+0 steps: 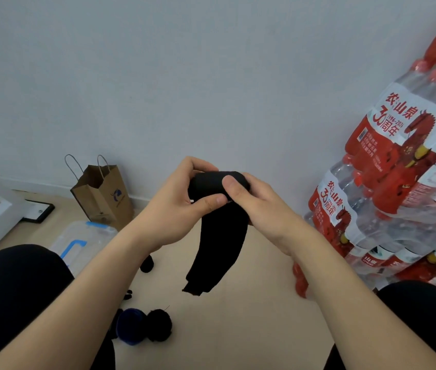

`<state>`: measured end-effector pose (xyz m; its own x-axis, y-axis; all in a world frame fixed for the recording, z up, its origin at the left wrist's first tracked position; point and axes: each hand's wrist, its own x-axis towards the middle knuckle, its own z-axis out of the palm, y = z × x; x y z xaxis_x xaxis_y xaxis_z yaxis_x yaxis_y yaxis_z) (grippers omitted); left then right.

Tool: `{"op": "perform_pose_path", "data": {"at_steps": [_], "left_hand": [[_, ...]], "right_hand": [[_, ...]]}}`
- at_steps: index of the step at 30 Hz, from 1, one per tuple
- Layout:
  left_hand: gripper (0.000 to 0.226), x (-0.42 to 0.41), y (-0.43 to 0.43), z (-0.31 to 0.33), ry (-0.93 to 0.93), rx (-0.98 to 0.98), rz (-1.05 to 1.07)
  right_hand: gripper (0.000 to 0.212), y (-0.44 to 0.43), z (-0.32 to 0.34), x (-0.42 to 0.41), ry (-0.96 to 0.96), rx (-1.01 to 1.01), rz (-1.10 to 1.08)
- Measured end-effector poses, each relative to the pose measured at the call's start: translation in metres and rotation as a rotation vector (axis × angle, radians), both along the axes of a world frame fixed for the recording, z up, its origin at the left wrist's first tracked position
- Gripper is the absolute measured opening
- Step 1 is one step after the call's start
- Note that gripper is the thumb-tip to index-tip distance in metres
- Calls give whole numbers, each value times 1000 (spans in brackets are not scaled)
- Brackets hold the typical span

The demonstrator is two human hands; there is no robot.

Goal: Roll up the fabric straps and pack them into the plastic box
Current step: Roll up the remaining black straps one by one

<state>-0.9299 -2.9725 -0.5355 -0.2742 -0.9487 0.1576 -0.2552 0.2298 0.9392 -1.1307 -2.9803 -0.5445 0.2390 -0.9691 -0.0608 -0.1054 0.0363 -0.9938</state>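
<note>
Above the pale floor, in front of the seated person's dark-clad knees, a long black fabric strap [218, 244] is held up in mid-air between both hands. Its upper end is wound into a thick roll. The loose tail hangs down from that roll, curving toward the person and ending clear of the floor. The left hand [174, 209] has its grip closed on the roll from the left side, fingers curled over the top and the thumb pressed across the front. The right hand [257, 206] grips the roll from the other side, its thumb lying flat on the wound fabric and its fingers wrapped behind, where I cannot see them. Down on the floor, toward its left edge, stands a clear plastic box with blue latches [83, 236], partly hidden behind the left forearm and knee; what lies in it I cannot tell. Just behind the box, at the wall edge of the floor, a brown paper bag with twisted handles [103, 193] stands upright. Closer to the person, between the knees, two wound rolls lie touching each other: a dark blue rolled strap [131, 325] and a black rolled strap [160, 325]. Another small black roll [146, 264] sits just under the left forearm. Along the right edge of the floor, shrink-wrapped packs of water bottles with red labels [387, 166] are stacked up.
</note>
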Motion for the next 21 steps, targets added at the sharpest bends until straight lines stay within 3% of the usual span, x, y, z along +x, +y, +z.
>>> {"op": "perform_pose_path", "data": {"at_steps": [2,5,9,13,15,18,21], "left_hand": [[42,-2,3,-1,-34,-36,-9],[44,-2,4,-3,-125,-46,-16],[33,1,3,0,-67,136,-86],[33,4,1,-4,-216,-29,-89],[43,5,0,-4,-238,-71,-126],[49,2,0,-1,-34,114,-122],[39,-1,-1,-1,173,327,-82]], "right_hand": [[35,3,-3,3,90,-30,-20],[28,8,-7,9,39,-13,-67],[26,10,-6,8,64,-23,-78],[31,12,-4,11,-192,181,-10],[41,12,-3,11,-213,241,-15],[36,10,-2,10,-154,198,-82],[22,11,0,7,-151,106,-127]]}}
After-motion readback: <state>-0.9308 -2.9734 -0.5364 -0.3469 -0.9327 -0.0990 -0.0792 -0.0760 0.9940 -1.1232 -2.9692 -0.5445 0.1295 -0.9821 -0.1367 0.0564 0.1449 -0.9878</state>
